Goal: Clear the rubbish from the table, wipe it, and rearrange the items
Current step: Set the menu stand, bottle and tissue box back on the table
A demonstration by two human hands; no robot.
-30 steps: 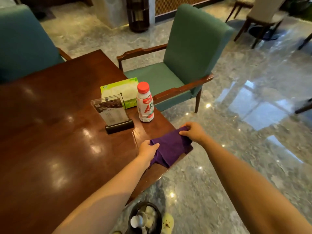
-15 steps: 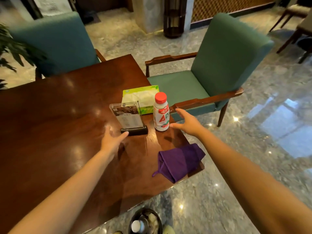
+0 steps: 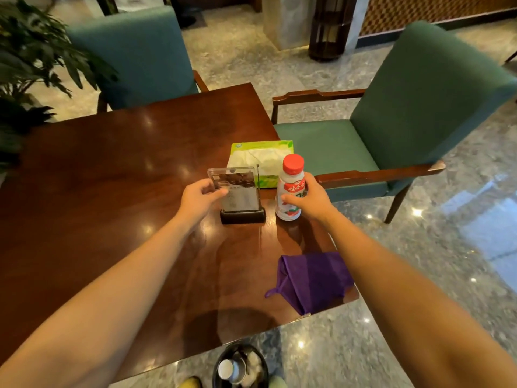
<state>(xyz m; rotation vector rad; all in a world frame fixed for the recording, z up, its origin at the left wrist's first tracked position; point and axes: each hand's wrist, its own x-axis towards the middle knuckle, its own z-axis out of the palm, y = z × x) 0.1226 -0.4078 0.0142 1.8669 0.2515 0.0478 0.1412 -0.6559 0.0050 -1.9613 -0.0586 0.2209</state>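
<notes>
A clear acrylic sign holder [image 3: 240,191] on a black base stands upright on the dark wooden table [image 3: 98,191]. My left hand [image 3: 200,196] grips its left edge. Right beside it stands a white drink bottle [image 3: 291,186] with a red cap, and my right hand [image 3: 306,198] is wrapped around its lower half. Behind both lies a green tissue pack [image 3: 261,159]. A folded purple cloth [image 3: 313,280] rests at the table's near right corner, apart from both hands.
Two green armchairs stand close: one [image 3: 405,121] to the right of the table, another [image 3: 140,57] at its far side. A black bin [image 3: 240,368] with rubbish sits on the marble floor below the near edge. A potted plant [image 3: 30,60] is at the far left.
Both hands left the purple cloth on the table corner and reached forward. The left hand has closed on the sign holder and the right on the bottle.
</notes>
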